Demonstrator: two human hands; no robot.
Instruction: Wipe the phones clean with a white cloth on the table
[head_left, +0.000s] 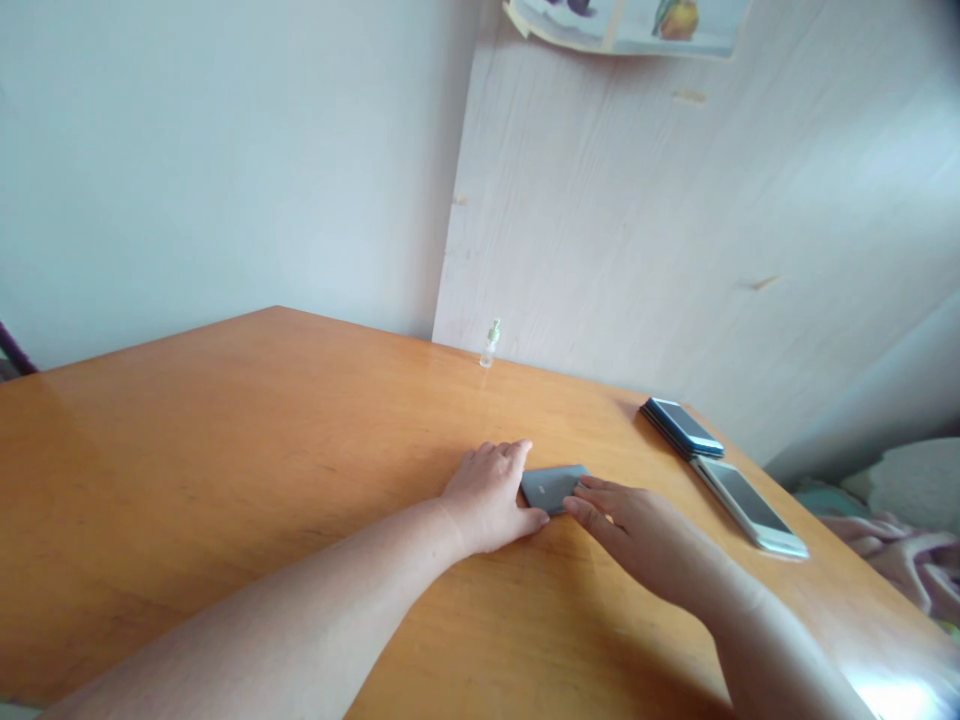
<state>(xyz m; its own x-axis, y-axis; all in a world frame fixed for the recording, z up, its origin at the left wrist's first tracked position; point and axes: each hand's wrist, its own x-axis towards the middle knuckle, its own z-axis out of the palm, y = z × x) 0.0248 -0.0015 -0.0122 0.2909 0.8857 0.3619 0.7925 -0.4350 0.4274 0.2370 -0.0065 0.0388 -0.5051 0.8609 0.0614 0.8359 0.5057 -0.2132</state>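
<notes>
A grey phone lies flat on the table between my hands, a small pale logo on its upper face. My left hand grips its left end, with the thumb along the near edge and the fingers at the far side. From the right, my right hand holds the other end, its thumb by the near corner and its fingertips over the right edge. That end is partly hidden under the fingers.
Stacked phones lie to the right: a dark blue pile and a white pile touching it. Near the wall stands a small clear pump bottle. The wooden table meets the wall behind; bedding shows beyond its right edge.
</notes>
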